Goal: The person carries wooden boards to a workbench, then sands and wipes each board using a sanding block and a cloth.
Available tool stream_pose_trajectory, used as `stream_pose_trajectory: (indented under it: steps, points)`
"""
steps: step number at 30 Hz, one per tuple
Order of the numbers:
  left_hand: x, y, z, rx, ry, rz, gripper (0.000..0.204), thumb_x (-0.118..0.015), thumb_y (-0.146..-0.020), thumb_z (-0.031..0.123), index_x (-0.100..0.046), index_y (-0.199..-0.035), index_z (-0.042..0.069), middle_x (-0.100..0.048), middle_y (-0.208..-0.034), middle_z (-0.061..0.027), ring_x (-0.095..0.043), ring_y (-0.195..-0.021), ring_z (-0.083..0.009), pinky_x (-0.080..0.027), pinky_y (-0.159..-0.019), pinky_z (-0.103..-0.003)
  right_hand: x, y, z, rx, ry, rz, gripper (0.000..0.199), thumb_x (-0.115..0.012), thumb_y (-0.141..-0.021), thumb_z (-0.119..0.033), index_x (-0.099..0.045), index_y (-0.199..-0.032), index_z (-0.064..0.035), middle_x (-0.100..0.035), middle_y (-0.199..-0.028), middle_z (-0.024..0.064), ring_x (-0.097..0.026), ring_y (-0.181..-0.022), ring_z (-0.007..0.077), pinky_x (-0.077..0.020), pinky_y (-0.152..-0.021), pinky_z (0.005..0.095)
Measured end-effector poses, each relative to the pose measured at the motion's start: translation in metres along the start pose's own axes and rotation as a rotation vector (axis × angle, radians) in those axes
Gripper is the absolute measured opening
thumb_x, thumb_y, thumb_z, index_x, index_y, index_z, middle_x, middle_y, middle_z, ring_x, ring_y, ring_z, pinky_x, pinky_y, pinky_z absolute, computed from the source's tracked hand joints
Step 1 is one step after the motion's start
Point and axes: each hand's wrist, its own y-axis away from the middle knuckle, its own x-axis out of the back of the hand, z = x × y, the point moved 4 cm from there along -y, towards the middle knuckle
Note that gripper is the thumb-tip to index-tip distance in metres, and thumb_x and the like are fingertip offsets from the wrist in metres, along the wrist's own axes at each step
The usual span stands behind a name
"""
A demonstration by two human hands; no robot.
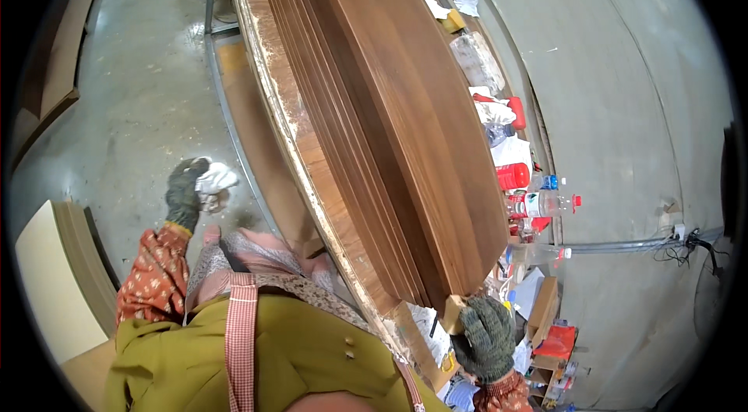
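My left hand (184, 192), in a dark knit work glove, is closed on a crumpled white cloth (215, 180) and hangs over the floor, apart from the bench. My right hand (486, 336), gloved the same way, grips a small tan block (453, 314) at the near end of a long brown wooden panel (436, 116). Whether the block is a sanding sponge or wood I cannot tell. It seems to touch the panel's end edge. Lengthwise grooves and a raised moulding run along the panel's left side.
The panel rests on a worn wooden bench (284, 120). Beyond its right edge stand several plastic bottles (545, 203), a red container (513, 176), rags and papers. Cardboard boxes (543, 311) sit at the lower right. Cream panels (58, 279) are stacked at the left.
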Motion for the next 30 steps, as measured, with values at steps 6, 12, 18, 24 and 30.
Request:
stream_pose_trajectory:
  steps: [6,12,18,24,30]
  points:
    - [-0.049,0.019,0.013,0.339,0.240,-0.026,0.025,-0.072,-0.077,0.018,-0.065,-0.094,0.001,-0.066,-0.081,-0.0068,-0.062,-0.071,-0.0152,-0.051,-0.061,-0.027,0.008,-0.068,0.022,0.196,-0.013,-0.050,0.064,-0.068,-0.065,-0.006,-0.049,-0.126,-0.0042,-0.052,-0.119,0.0181,-0.054,-0.103,0.0380,-0.0434,-0.091,0.0489]
    - [0.030,-0.015,0.016,0.209,0.348,0.193,0.022,-0.067,-0.080,0.016,-0.062,-0.095,0.000,-0.064,-0.082,-0.0084,-0.062,-0.072,-0.0168,-0.052,-0.063,-0.027,0.020,-0.247,0.019,0.511,0.023,-0.003,0.067,-0.068,-0.063,-0.002,-0.049,-0.127,-0.0043,-0.052,-0.121,0.0175,-0.053,-0.106,0.0369,-0.0426,-0.093,0.0455]
    - [0.211,-0.049,-0.049,-0.119,0.151,0.663,0.020,-0.052,-0.089,0.018,-0.060,-0.085,0.000,-0.062,-0.074,-0.0126,-0.059,-0.054,-0.0224,-0.046,-0.043,-0.035,0.013,-0.480,-0.003,0.682,0.020,0.137,0.063,-0.067,-0.069,-0.001,-0.048,-0.129,-0.0092,-0.055,-0.120,0.0124,-0.053,-0.110,0.0314,-0.0399,-0.099,0.0410]
    - [0.301,-0.081,-0.069,0.084,0.680,0.594,0.014,-0.056,-0.088,0.014,-0.062,-0.082,0.003,-0.061,-0.077,-0.0049,-0.057,-0.071,-0.0135,-0.047,-0.066,-0.026,0.002,-0.727,0.012,0.527,-0.128,0.229,0.058,-0.069,-0.076,-0.007,-0.048,-0.130,-0.0103,-0.056,-0.120,0.0135,-0.053,-0.111,0.0282,-0.0405,-0.099,0.0374]
    - [0.279,-0.139,-0.094,0.062,0.673,0.717,0.026,-0.055,-0.085,0.024,-0.047,-0.066,0.008,-0.047,-0.061,-0.0041,-0.047,-0.058,-0.0155,-0.042,-0.057,-0.030,0.001,-0.797,-0.002,0.505,-0.180,0.231,0.057,-0.069,-0.075,-0.008,-0.050,-0.129,-0.0095,-0.056,-0.122,0.0134,-0.053,-0.112,0.0280,-0.0429,-0.097,0.0361]
